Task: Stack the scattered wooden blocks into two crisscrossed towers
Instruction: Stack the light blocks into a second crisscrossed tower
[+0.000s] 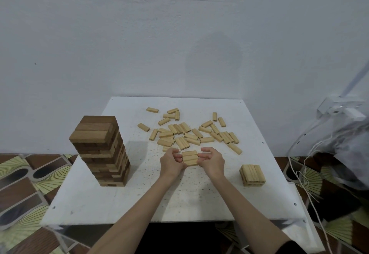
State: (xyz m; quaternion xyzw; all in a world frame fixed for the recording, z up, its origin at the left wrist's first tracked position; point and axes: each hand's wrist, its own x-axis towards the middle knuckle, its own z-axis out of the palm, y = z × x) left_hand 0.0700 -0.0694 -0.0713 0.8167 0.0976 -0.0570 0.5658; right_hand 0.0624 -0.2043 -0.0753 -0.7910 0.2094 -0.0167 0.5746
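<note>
Between my two hands sits a row of three light wooden blocks (189, 158) side by side, near the middle of the white table (139, 199). My left hand (171, 161) holds the row's left end with curled fingers. My right hand (211, 160) holds its right end the same way. Beyond them lies a scatter of several loose light blocks (191, 133). A tall crisscrossed tower of darker blocks (101, 149) stands at the left. A short stack of light blocks (252, 174), two or three layers high, stands at the right.
A white wall rises directly behind the table. To the right hang white cables (299, 173), and a clear plastic bag (347, 143) lies there. Patterned floor tiles (26, 183) surround the table.
</note>
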